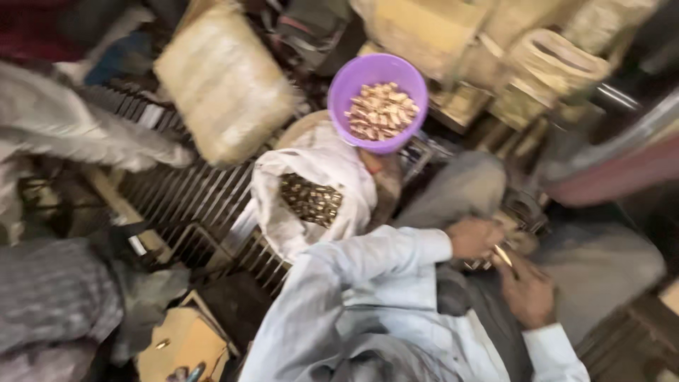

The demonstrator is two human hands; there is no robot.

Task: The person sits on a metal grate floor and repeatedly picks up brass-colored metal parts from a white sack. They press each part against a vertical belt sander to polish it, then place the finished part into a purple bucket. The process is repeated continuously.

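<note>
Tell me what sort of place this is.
Probably a small, crowded workshop for sorting or assembling small metal parts. A purple tub and an open white sack both hold small brass-coloured pieces, cardboard boxes are piled around, and the person works seated low.

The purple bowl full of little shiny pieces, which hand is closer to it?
The left hand. It sits below the purple bowl, past the white sack. The right hand is lower and further right, so further away.
</note>
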